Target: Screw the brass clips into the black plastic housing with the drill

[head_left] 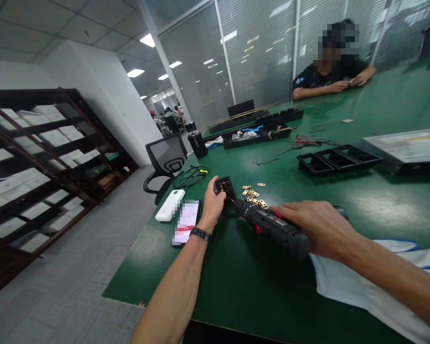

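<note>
My left hand (213,202) is closed on a small black plastic part (225,185) with brass-coloured pieces in it, held tilted up from the green table. A black electric screwdriver (272,224) with red switches lies in the grip of my right hand (313,224). Its thin bit points at the black part, and the tip seems to reach into it; exact contact is too small to tell. Just beyond the tool, several small brass plates (254,194) with holes lie in a loose pile. My right fingers are partly hidden behind the tool.
Left of my hand lie a phone (186,222) and a white power bank (170,205). A coiled black cable (191,177) is behind them. White-blue gloves (358,277) lie under my right forearm. Black trays (338,160) stand right; a person (331,71) sits across the table.
</note>
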`<state>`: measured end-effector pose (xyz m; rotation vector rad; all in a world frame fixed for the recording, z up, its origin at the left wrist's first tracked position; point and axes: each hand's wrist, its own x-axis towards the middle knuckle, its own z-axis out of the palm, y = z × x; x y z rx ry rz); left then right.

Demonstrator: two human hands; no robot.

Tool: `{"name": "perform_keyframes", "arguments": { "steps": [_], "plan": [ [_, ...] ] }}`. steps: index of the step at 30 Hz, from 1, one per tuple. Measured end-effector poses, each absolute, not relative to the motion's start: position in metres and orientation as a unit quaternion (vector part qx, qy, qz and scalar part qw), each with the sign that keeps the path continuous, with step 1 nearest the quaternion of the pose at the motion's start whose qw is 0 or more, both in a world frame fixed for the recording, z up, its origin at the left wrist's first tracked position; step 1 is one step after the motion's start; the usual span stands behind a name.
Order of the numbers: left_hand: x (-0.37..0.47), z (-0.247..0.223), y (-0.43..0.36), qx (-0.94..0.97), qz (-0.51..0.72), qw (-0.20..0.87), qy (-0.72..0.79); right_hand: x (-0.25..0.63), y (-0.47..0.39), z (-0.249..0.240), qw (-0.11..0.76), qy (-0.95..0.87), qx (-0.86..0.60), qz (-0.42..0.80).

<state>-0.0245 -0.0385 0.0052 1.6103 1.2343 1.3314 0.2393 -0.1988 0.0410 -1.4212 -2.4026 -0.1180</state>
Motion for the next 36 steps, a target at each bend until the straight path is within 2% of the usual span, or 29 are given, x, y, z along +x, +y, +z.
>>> {"name": "perform_keyframes", "arguments": {
  "steps": [5,12,20,32,36],
  "plan": [
    [-0.019,-0.001,-0.037,0.637,0.522,0.318,0.470,0.236,-0.202,0.047,0.173,-0.833,-0.524,-0.040],
    [-0.010,-0.005,-0.033,0.619,0.534,0.366,0.444,0.237,-0.204,0.050,0.154,-0.831,-0.532,-0.049],
    [-0.010,-0.001,-0.031,0.661,0.519,0.295,0.455,0.233,-0.207,0.055,0.143,-0.819,-0.554,-0.035],
    [-0.011,-0.004,-0.031,0.666,0.514,0.271,0.468,0.237,-0.209,0.056,0.211,-0.812,-0.545,-0.014],
    [-0.012,-0.003,-0.031,0.667,0.508,0.283,0.466,0.234,-0.209,0.057,0.196,-0.805,-0.559,-0.013]
  ]
}}
